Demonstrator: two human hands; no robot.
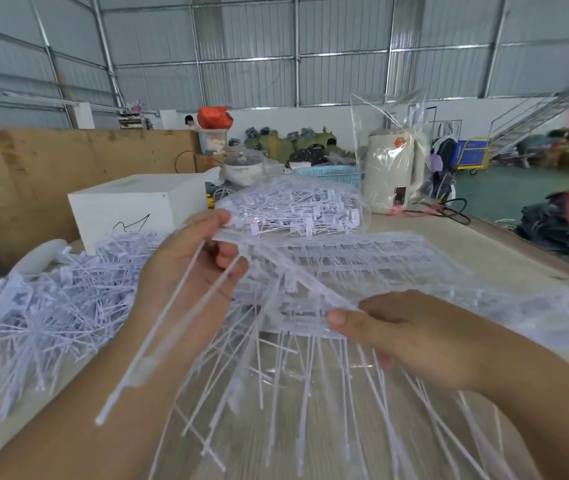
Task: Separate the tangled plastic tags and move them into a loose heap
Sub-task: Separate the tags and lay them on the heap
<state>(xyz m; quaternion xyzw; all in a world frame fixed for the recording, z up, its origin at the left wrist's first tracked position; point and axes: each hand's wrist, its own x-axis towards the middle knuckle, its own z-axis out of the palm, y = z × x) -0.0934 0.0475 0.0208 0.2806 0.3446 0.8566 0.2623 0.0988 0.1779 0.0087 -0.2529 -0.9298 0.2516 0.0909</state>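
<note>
Both my left hand (186, 271) and right hand (411, 337) pinch the tangled tag sheet (328, 271) held above the table (505, 244), loose heap (51, 303) left; tags look light, springy, snag-prone, so I'd grip at the rigid edge strip.

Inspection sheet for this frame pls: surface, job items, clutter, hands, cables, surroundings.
Surface: pale wood-grain table, mostly covered.
Job's things: tangled bundle of tags held up between both hands, stems hanging down; loose heap at left; bagged tags behind.
Clutter: white box, cream kettle in a clear bag, blue basket, cooker pot.
Grippers: left hand pinches the bundle's far end; right hand grips its near edge.
Cables: black cord beside the kettle.
Surroundings: warehouse, metal walls, plywood panel, staircase, blue cart.
</note>
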